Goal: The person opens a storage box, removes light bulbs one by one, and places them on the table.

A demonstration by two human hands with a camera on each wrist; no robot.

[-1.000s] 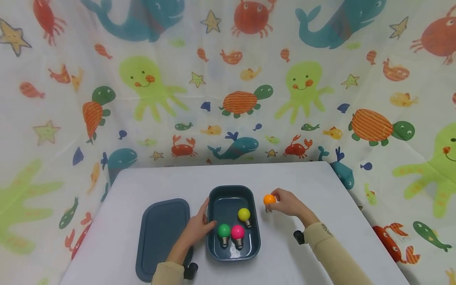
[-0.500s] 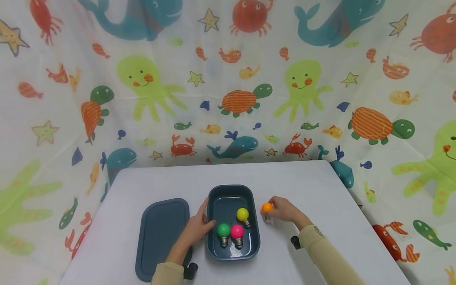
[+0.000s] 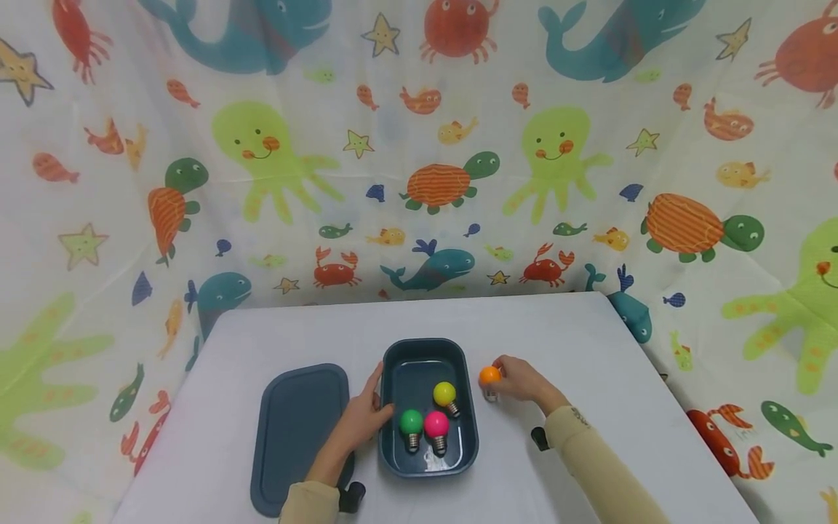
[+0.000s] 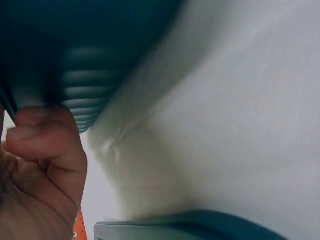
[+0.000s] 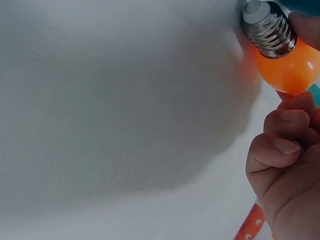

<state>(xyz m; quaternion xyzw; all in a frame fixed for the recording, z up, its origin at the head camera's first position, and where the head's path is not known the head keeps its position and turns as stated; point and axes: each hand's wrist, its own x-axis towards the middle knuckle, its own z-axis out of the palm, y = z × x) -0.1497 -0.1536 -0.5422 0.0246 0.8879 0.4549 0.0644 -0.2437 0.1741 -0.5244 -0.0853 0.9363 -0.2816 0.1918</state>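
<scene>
In the head view my right hand (image 3: 524,379) pinches an orange light bulb (image 3: 489,375) just right of the dark blue box. The right wrist view shows the bulb's silver screw base (image 5: 270,32) turned toward the camera, its orange globe (image 5: 290,70) between thumb and fingertips. Inside the box (image 3: 425,469), a green bulb (image 3: 411,422) and a pink bulb (image 3: 436,423) lie side by side, with a yellow bulb (image 3: 444,394) above them near the right wall. My left hand (image 3: 358,421) holds the box's left wall, thumb over the rim; its curled fingers (image 4: 45,142) show outside the wall.
A flat dark blue lid (image 3: 294,437) lies left of the box, partly under the left forearm. The white table (image 3: 563,327) ends at a curtain (image 3: 393,160) printed with sea animals. Black wrist cameras (image 3: 540,438) sit at both sleeves.
My right hand has brought the orange bulb a little left and toward me, closer to the box. The left hand keeps its place on the box; the bulbs inside have not moved.
</scene>
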